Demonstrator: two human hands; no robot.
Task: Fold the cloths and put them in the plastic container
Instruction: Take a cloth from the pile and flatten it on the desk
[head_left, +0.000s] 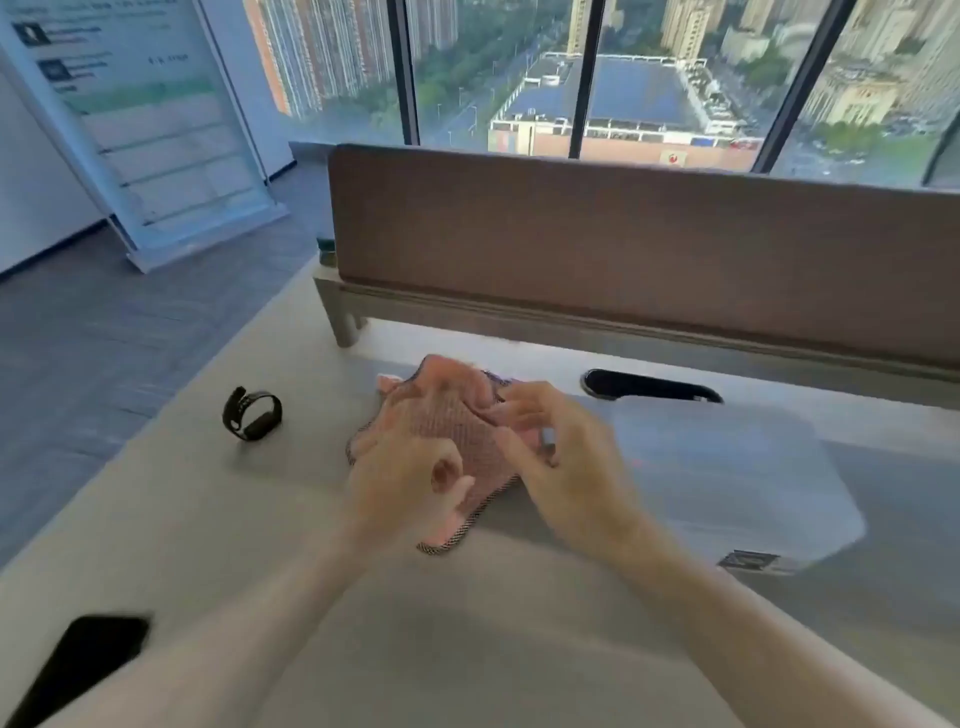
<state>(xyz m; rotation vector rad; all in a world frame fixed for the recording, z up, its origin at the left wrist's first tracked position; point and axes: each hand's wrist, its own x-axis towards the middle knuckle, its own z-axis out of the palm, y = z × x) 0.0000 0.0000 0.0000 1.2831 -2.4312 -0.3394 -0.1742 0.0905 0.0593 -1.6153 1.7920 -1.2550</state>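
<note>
A crumpled pink cloth (447, 415) with a dark checked edge lies in a heap on the pale table (249, 519). Both hands hover just above it, blurred by motion. My left hand (410, 483) is over the cloth's near left part, fingers loosely curled, with no cloth seen between them. My right hand (561, 467) is over the cloth's right side, fingers spread and fairly straight. The translucent plastic container (727, 467), with its lid on, stands right of the cloth, partly behind my right hand.
A black smartwatch (253, 415) lies left of the cloth. A black phone (88, 660) sits at the table's near left edge. A brown divider panel (623, 249) walls the far side, with a dark cable slot (649, 387) below it.
</note>
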